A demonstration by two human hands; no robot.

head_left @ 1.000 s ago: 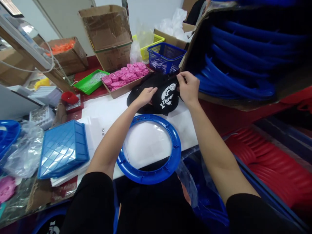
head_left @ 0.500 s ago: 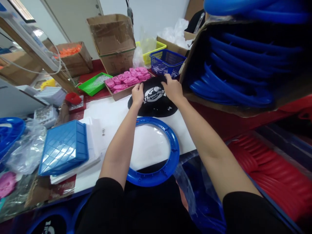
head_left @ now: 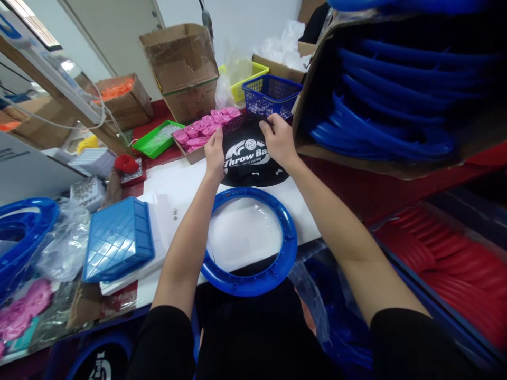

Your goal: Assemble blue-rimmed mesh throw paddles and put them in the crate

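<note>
A black round mesh fabric disc [head_left: 241,140] with white "Throw Ball" lettering is stretched between my hands above the white work surface. My left hand [head_left: 215,154] pinches its left edge, and my right hand [head_left: 278,138] grips its upper right edge with bent fingers. The disc's far edge is raised and its near part hangs low. Closer to my body lies a blue plastic ring [head_left: 291,240], flat, partly over the front edge of the white surface. My left forearm covers part of the ring's left side.
Blue rings [head_left: 380,116] fill a tilted carton at right; red rings [head_left: 455,264] lie below. Pink pieces [head_left: 206,126] sit in a shallow box behind the disc, beside a green tray [head_left: 148,149]. A blue bin [head_left: 119,240] stands left, and a blue basket [head_left: 273,95] behind.
The black disc has been lifted and pulled tauter, its lettering now facing me more. My left hand has shifted slightly left. The camera view has turned a little.
</note>
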